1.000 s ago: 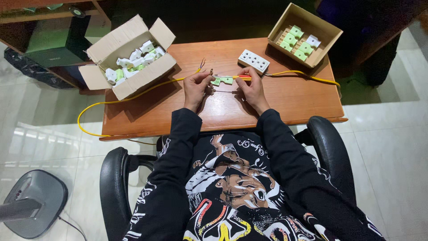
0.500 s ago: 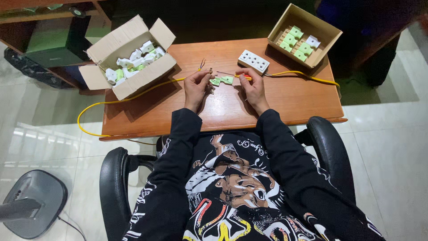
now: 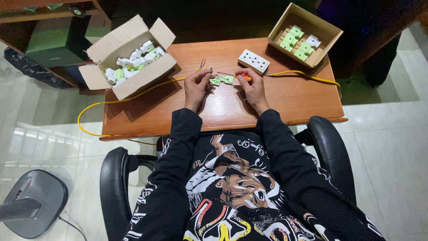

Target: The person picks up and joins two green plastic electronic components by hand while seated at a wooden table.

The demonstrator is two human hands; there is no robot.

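My left hand rests on the wooden table and pinches the end of a yellow cable. The cable's bare wire ends stick out above the fingers. A small green and white socket part lies between my hands, touching the left fingertips. My right hand grips a thin screwdriver with an orange handle. Its shaft points left at the part.
An open cardboard box of white and green parts stands at the table's left. A smaller box with similar parts sits at the back right. A white power strip with a second yellow cable lies behind my right hand. Chair arms flank me.
Both hands stay at the green part with only slight finger shifts. Nothing else has moved.
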